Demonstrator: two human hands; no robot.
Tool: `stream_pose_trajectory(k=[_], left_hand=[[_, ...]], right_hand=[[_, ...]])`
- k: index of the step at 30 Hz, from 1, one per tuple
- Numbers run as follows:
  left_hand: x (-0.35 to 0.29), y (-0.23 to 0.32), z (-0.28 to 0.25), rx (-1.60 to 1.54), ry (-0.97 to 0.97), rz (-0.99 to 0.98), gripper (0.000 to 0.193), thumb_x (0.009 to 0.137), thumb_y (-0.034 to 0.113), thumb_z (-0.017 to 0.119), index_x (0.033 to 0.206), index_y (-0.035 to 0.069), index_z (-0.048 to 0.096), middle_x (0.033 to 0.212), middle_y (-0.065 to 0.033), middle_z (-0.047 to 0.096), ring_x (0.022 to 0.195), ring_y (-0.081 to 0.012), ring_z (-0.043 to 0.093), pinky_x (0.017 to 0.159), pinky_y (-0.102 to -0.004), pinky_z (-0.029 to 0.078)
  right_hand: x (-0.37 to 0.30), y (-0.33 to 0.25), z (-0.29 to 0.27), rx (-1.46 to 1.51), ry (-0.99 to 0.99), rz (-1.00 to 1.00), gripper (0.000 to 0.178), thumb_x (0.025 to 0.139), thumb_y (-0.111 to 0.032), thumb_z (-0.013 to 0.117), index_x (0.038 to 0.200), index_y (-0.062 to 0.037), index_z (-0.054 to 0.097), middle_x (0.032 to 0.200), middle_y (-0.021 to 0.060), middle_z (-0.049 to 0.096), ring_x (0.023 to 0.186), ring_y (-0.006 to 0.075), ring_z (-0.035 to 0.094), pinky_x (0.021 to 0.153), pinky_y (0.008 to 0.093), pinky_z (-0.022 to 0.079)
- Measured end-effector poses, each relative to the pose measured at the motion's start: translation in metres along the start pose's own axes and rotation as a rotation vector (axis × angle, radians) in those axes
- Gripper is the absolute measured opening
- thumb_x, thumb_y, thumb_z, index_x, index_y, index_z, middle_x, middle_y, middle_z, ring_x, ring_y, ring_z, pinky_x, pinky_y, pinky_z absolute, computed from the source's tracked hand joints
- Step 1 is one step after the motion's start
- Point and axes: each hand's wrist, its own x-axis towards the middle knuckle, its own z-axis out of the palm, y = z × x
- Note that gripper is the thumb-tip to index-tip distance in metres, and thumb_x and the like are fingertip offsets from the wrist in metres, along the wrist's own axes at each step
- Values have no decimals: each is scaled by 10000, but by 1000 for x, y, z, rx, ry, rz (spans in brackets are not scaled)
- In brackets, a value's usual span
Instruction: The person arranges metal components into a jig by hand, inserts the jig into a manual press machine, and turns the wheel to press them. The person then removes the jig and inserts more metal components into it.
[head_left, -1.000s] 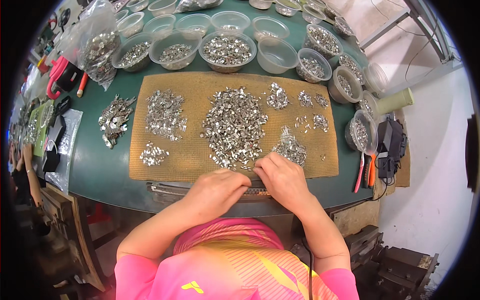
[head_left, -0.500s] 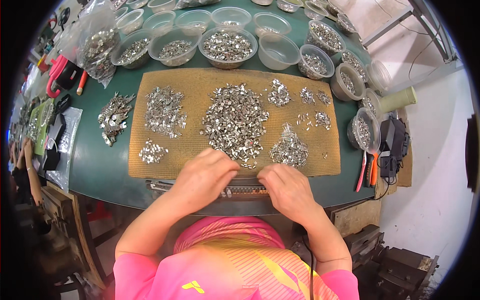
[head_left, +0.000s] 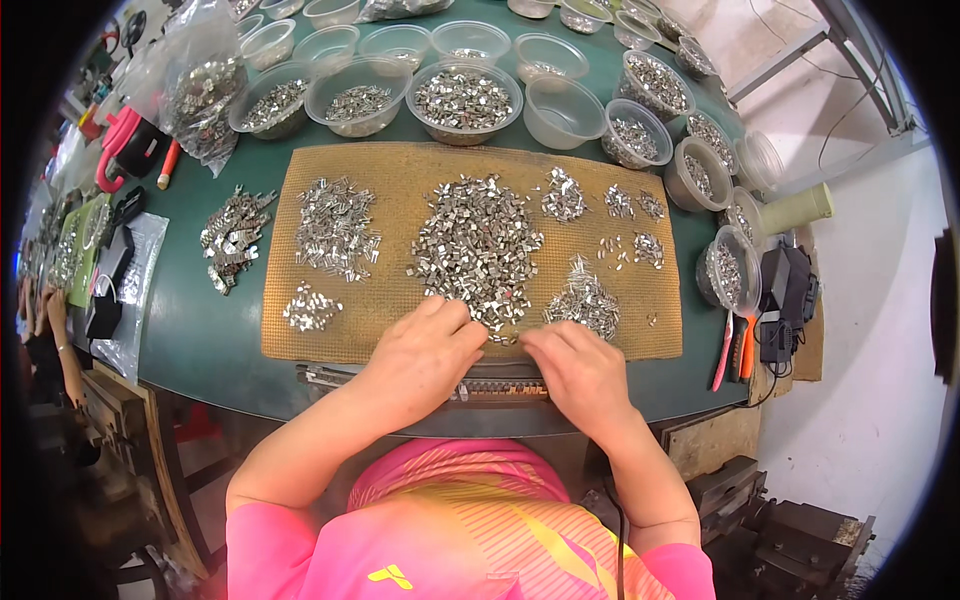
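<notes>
My left hand [head_left: 425, 350] is closed, its fingertips pinched at the lower edge of a large pile of small metal pieces [head_left: 475, 245]. Across a small gap, my right hand [head_left: 582, 375] is closed too, thumb against fingers, beside a pile of thin silvery pieces [head_left: 585, 305]. What either pinch holds is too small to make out. Under both hands, at the table's front edge, lies a long dark metal bar-shaped holder [head_left: 330, 376] with a row of small pieces [head_left: 500, 388] set along it. The piles lie on a brown textured mat [head_left: 390, 320].
Clear plastic bowls of metal pieces [head_left: 463, 105] line the mat's far side and curve down the right. Linked metal pieces [head_left: 235, 240] lie left of the mat. At right are pliers [head_left: 748, 350] and a black power adapter [head_left: 785, 290]. Another person's arm [head_left: 65, 345] shows far left.
My left hand has shifted slightly right along the holder, still pinched. My right hand has moved slightly right and down. The whole view has shifted a little.
</notes>
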Motion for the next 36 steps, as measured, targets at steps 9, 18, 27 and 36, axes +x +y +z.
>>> stream_pose_trajectory(k=[9, 18, 27, 36], left_hand=[[5, 3, -3, 158, -33, 132, 210, 819, 90, 605, 1021, 46, 643, 915, -83, 530, 899, -272, 560, 793, -382, 514], [5, -2, -1, 122, -57, 150, 185, 816, 85, 595, 994, 37, 607, 927, -99, 521, 913, -281, 559, 809, -379, 512], [5, -6, 1, 169, -52, 181, 197, 777, 106, 629, 958, 47, 578, 938, -95, 523, 946, -259, 559, 835, -339, 506], [-7, -9, -9, -151, 34, -25, 120, 905, 62, 626, 1009, 30, 576, 959, -128, 585, 943, -332, 592, 831, -423, 510]], right_hand=[[13, 7, 6, -151, -76, -29, 110, 862, -85, 737, 960, -97, 688, 849, 35, 621, 767, 231, 666, 658, 352, 543], [9, 2, -3, -10, -82, 3, 132, 844, -65, 735, 902, -77, 618, 846, 62, 627, 763, 275, 664, 642, 388, 530], [3, -19, -9, 163, -211, -93, 154, 832, -68, 738, 939, -70, 627, 982, 53, 676, 890, 271, 656, 764, 392, 509], [9, -1, -1, 66, -82, 31, 90, 894, -106, 726, 961, -85, 670, 902, 56, 672, 815, 262, 685, 684, 381, 554]])
